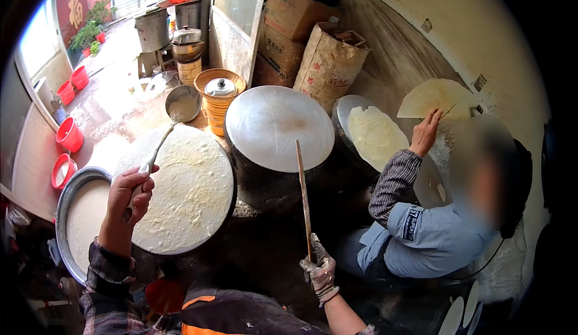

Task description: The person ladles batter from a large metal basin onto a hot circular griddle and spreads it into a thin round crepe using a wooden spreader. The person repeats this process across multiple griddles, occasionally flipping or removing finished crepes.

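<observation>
My left hand (pixel 131 199) is bare and closed round the handle of a metal ladle (pixel 158 147), held over a round griddle at the left. Pale batter (pixel 192 190) covers that griddle, uneven and lumpy on top. My right hand (pixel 319 267), in a soiled grey glove, grips a long thin wooden stick (pixel 303 190); its far end points up at the middle griddle (pixel 280 125), whose surface is bare with a brownish patch. Left of my left hand stands a large metal basin (pixel 63 217) of pale liquid batter.
A co-worker (pixel 433 235) sits at the right, lifting a thin flatbread (pixel 435 100) beside a third griddle (pixel 345 107) with another flatbread (pixel 377 136). Behind the griddles stand a metal bowl (pixel 183 102), a basket with a lidded pot (pixel 220 88), a sack (pixel 327 64) and cardboard boxes (pixel 282 32).
</observation>
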